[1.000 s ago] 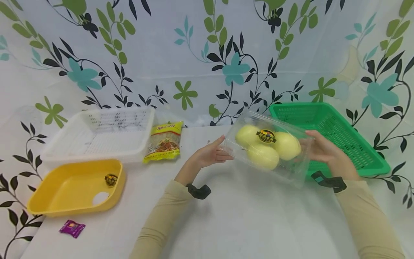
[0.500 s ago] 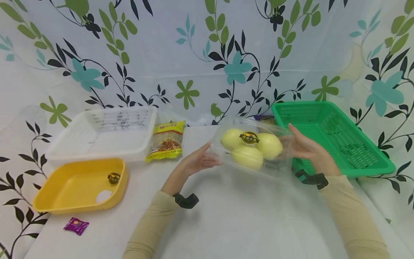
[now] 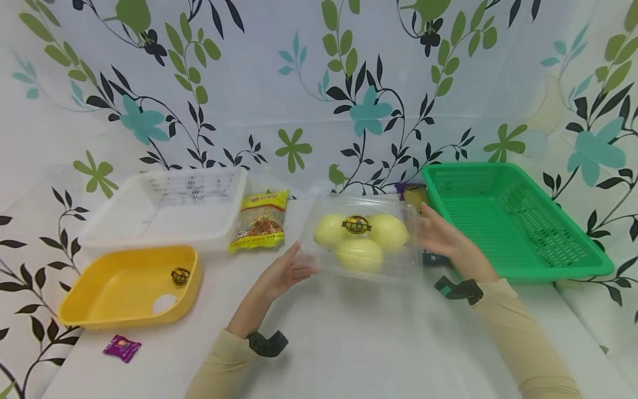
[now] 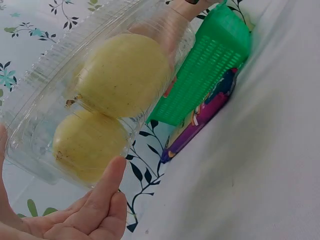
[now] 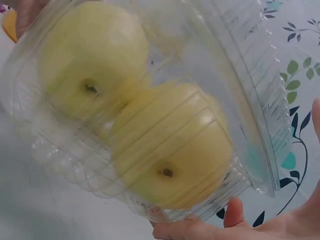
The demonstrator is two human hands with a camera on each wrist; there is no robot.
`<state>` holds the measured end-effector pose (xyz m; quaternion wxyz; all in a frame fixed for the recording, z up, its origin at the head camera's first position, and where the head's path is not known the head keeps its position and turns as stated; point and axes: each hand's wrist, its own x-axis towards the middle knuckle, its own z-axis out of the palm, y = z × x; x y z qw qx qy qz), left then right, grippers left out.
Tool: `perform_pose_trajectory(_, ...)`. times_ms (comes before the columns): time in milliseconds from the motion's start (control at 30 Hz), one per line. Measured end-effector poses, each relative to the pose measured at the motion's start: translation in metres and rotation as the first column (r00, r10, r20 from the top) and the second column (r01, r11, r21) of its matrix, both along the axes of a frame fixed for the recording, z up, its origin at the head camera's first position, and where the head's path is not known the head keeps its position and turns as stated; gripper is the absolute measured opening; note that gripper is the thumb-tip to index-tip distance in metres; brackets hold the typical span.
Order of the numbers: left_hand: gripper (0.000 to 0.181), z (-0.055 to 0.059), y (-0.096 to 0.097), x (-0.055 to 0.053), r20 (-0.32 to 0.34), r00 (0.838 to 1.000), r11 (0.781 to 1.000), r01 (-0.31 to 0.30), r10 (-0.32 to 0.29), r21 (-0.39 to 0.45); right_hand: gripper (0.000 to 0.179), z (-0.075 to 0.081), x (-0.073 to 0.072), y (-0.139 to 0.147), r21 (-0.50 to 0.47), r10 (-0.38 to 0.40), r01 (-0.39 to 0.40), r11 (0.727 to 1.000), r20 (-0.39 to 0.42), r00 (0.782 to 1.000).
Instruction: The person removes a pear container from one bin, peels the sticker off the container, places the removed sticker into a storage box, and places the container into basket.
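Head view: I hold a clear box (image 3: 379, 205) raised over the table (image 3: 374, 354), between the white basket (image 3: 149, 242) and the green basket (image 3: 553, 272). Three pale yellow fruits (image 3: 360, 255) lie inside; the lid bears a black label (image 3: 356, 224). My left hand (image 3: 285, 275) is clamped on one end, my right hand (image 3: 446, 238) on the other. A yellow tray (image 3: 124, 320) stands in front of the white basket (a purple packet (image 3: 122, 348) lies just before it).

Left wrist view: fingers sit under the box's near end, thumb at its side; two fruits show through the ribbed plastic.

Right wrist view: my fingers support the box's lower edge, thumb apart from them; two fruits show, stem hollows visible.
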<state>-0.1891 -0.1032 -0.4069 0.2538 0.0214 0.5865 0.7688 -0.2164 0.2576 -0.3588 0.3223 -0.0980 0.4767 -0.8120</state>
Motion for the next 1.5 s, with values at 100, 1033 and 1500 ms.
perform_pose_trajectory(100,0.067,0.000,-0.004,0.002,-0.011,1.000,0.999,-0.024,0.025,0.027,0.071,-0.005,-0.002,-0.005,-0.010,-0.061,0.060,0.998,-0.025,0.998)
perform_pose_trajectory(1033,0.055,-0.064,-0.039,0.019,0.003,1.000,0.999,0.031,-0.031,-0.010,0.056,-0.063,-0.011,-0.060,0.280,-0.308,0.317,0.906,-0.077,0.948)
perform_pose_trajectory(1500,0.064,-0.065,-0.036,0.020,0.035,0.998,0.998,-0.059,0.060,-0.022,0.028,-0.070,-0.014,-0.064,0.199,-0.387,0.369,0.908,0.062,0.920)
